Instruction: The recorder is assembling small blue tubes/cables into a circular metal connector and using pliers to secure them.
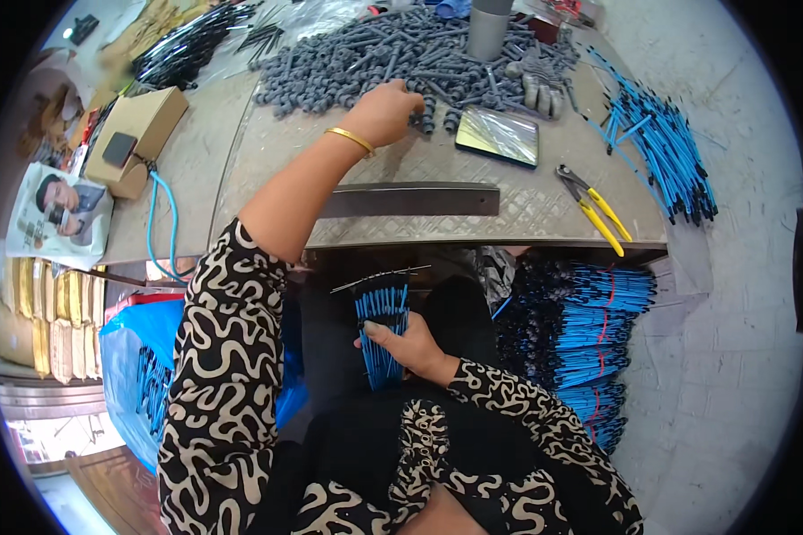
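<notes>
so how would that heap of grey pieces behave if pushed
The heap of grey pieces would probably spread, being loosely jumbled. Single pieces may roll, since many look rounded. Their dull surfaces suggest they aren't very slippery.

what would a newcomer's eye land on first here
Probably the heap of grey parts across the back of the table, with the left hand at its near edge. Then vivid blue: a bundle of rods in the right hand, a pile of rods at the picture's right.

Bright, soft light across table (pixel 526 207); glare on flat case (pixel 498 137); dark shadow beneath; black fisheye rim, edges bowed.
</notes>
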`<act>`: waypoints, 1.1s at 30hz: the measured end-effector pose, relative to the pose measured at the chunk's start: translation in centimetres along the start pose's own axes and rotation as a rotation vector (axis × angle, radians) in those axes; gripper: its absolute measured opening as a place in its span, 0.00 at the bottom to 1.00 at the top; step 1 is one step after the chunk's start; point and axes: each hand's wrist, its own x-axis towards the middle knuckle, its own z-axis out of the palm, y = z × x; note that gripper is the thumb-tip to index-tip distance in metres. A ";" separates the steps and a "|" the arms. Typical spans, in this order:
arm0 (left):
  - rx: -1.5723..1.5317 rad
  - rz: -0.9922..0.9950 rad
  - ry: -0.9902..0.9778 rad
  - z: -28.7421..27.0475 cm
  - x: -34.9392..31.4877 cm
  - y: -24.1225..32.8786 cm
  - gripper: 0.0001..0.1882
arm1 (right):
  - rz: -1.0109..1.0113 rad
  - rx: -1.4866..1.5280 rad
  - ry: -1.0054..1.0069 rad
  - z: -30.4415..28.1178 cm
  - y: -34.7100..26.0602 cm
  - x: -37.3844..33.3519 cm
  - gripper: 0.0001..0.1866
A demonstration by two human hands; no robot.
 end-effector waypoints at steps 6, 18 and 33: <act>0.097 0.106 -0.134 1.1 1.0 -1.5 0.12 | 0.003 0.069 0.001 -0.7 -0.4 -0.1 0.12; -1.375 -0.719 -0.105 -8.4 -11.2 3.9 0.15 | 0.040 0.002 -0.046 -0.4 0.1 0.5 0.13; -1.576 -1.052 -0.077 -10.1 -25.4 5.5 0.15 | 0.062 -0.036 -0.134 3.1 0.7 1.7 0.13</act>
